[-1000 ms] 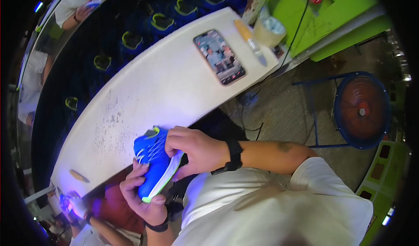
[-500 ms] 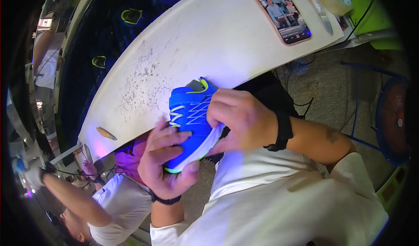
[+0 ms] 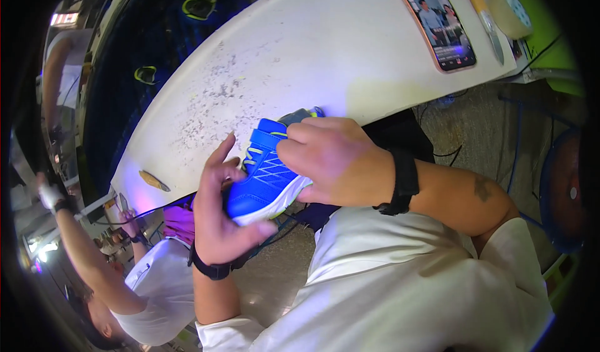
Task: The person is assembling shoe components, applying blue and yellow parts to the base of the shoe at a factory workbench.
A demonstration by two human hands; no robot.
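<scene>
A blue child's sneaker (image 3: 261, 178) with a white sole, pale laces and yellow-green trim is held tilted over the table's near edge, toe down to the left. My right hand (image 3: 334, 158) is closed around its side and sole near the heel, hiding part of the upper. Around the toe sits my left hand (image 3: 219, 211), fingers apart and index finger raised. Its thumb is spread below the sole, and any contact with the toe is hard to make out. Grey lining shows at the shoe's collar.
The white table (image 3: 325, 52) carries dark scuffs or crumbs, a phone (image 3: 437, 24), a knife (image 3: 490, 30), a tape roll (image 3: 507, 11) and a small tan-handled tool (image 3: 154, 180). Beyond its edge, more shoes (image 3: 199, 8) lie on a dark surface. A co-worker (image 3: 162, 289) is at left, a round stool (image 3: 565, 189) at right.
My left hand has loosened from the toe, its fingers spreading and index finger lifting. The sneaker has tilted further over in my right hand. The view has shifted slightly.
</scene>
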